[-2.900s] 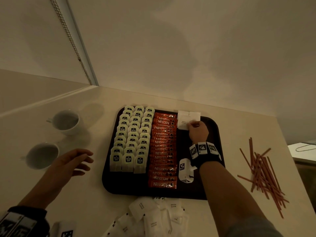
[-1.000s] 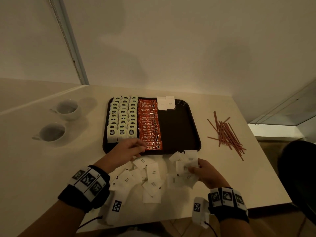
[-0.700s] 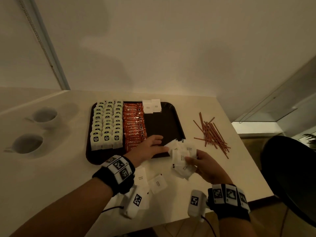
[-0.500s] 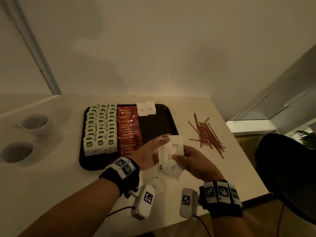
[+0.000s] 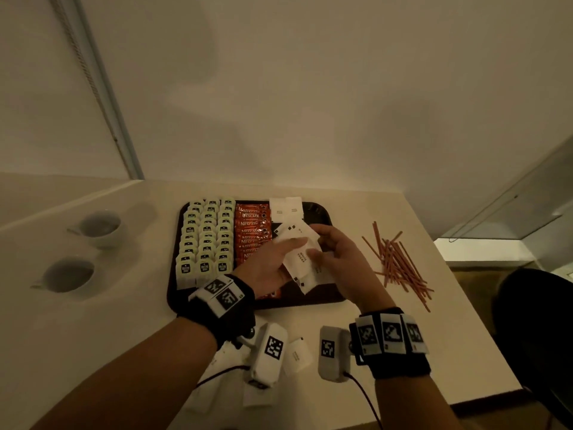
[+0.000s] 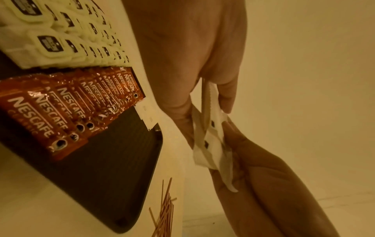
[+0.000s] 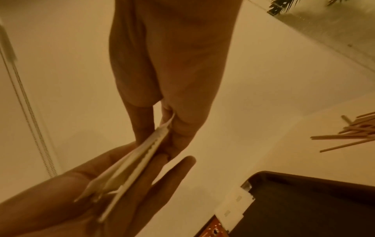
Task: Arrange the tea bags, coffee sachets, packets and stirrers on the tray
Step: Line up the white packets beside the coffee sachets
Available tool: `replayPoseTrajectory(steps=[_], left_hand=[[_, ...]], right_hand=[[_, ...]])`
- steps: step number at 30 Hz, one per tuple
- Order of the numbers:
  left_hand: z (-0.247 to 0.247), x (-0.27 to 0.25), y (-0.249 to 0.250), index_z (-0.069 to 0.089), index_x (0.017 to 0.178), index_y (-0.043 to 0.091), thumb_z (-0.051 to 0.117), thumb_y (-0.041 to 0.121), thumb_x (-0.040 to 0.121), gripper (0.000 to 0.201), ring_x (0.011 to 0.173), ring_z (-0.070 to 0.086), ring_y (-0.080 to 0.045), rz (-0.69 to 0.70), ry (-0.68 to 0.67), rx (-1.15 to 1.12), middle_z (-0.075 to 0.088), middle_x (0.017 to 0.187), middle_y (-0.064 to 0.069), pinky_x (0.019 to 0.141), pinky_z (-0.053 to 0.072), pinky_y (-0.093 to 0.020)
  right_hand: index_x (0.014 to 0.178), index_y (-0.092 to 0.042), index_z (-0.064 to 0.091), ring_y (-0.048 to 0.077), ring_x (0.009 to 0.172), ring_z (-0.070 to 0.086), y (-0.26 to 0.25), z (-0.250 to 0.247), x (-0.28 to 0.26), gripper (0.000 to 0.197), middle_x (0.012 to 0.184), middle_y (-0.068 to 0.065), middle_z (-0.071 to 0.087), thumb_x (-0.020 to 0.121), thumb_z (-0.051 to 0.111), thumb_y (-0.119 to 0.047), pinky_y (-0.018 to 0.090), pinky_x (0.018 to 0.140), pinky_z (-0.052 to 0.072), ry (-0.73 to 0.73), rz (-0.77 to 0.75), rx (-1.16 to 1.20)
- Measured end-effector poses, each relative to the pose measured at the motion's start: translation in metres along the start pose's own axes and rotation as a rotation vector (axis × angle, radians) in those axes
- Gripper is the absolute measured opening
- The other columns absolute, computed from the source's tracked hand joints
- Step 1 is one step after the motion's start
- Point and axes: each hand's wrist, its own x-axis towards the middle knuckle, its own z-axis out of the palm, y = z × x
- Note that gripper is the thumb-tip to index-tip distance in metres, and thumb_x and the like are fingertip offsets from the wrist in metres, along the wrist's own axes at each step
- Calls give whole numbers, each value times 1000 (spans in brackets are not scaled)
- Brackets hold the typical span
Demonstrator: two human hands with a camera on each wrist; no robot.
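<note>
A dark tray (image 5: 322, 294) lies on the white table. Tea bags (image 5: 206, 240) fill its left side in three columns, beside one column of orange coffee sachets (image 5: 251, 225). Two white sugar packets (image 5: 286, 209) lie at the tray's far edge. Both hands hold a fanned stack of white sugar packets (image 5: 299, 259) above the tray's middle. My left hand (image 5: 273, 265) pinches the stack (image 6: 211, 141) between thumb and fingers. My right hand (image 5: 341, 259) grips it from the right, thumb against fingers (image 7: 160, 128). Red-brown stirrers (image 5: 397, 262) lie in a loose pile on the table, right of the tray.
Two white cups (image 5: 99, 226) (image 5: 69, 274) stand left of the tray. A few loose white packets (image 5: 299, 355) lie near the table's front edge under my wrists. A dark round chair (image 5: 533, 336) stands beyond the table's right edge.
Both hands left the packet pile at the table's front, gathered a stack and lifted it. The stack is now held forward over the tray.
</note>
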Motion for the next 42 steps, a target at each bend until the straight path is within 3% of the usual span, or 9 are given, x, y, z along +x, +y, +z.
replayPoseTrajectory(steps=[6,9,13,18,22,25,30,33,42], left_hand=[[-25,-13,21,58,109,28,58,9,88,28,99,59,-16,-1,9,-169,66,100,3,80,52,-21],[-36,-26,23,61,105,13,49,11,81,27,87,63,-25,94,-30,-247,68,90,-9,80,49,-37],[-54,-34,34,59,112,7,43,3,85,33,80,69,-26,63,-28,-152,70,90,-12,67,57,-38],[-63,-43,41,60,112,5,37,-7,86,37,78,70,-25,-27,-3,-39,70,91,-13,60,57,-33],[-62,-47,45,57,123,2,54,6,79,44,99,63,-28,-51,42,17,64,110,-17,80,52,-39],[-62,-49,45,63,109,7,49,9,85,28,87,66,-23,-52,64,10,68,101,-12,74,51,-35],[-61,-54,41,61,106,8,52,4,75,33,82,66,-22,53,13,-120,70,92,-10,71,54,-33],[-60,-56,37,60,107,8,55,2,68,40,86,64,-25,113,6,-227,68,95,-13,71,55,-31],[-59,-60,41,56,110,6,47,9,78,33,79,69,-26,112,-25,-261,71,91,-15,70,56,-36]], right_hand=[[124,-23,51,6,84,65,-27,29,20,38,101,-9,61,92,52,-2,21,66,54,-125,-81,67],[122,-24,52,11,94,60,-30,51,32,35,105,-11,56,92,53,-5,22,68,54,-127,-144,-13],[128,-18,49,17,111,54,-33,63,47,43,120,1,51,87,63,-11,28,85,54,-208,-213,-316],[145,-29,27,16,137,21,-59,66,61,99,148,-5,17,63,84,-29,41,114,28,-533,-423,-637],[148,-38,1,19,142,6,-76,79,59,136,154,-8,7,45,90,-45,48,115,15,-802,-478,-1077],[148,-30,13,22,129,20,-72,84,57,123,141,-3,24,51,88,-46,54,107,32,-713,-563,-1271],[128,-16,50,7,101,25,-74,77,55,78,114,-2,42,61,85,-35,21,92,29,-640,-692,-1097],[124,-8,56,2,95,30,-75,73,56,72,98,-20,39,61,87,-25,2,82,27,-659,-733,-890],[134,-21,48,9,116,38,-52,64,64,72,126,0,42,71,82,-24,8,97,30,-563,-439,-629]])
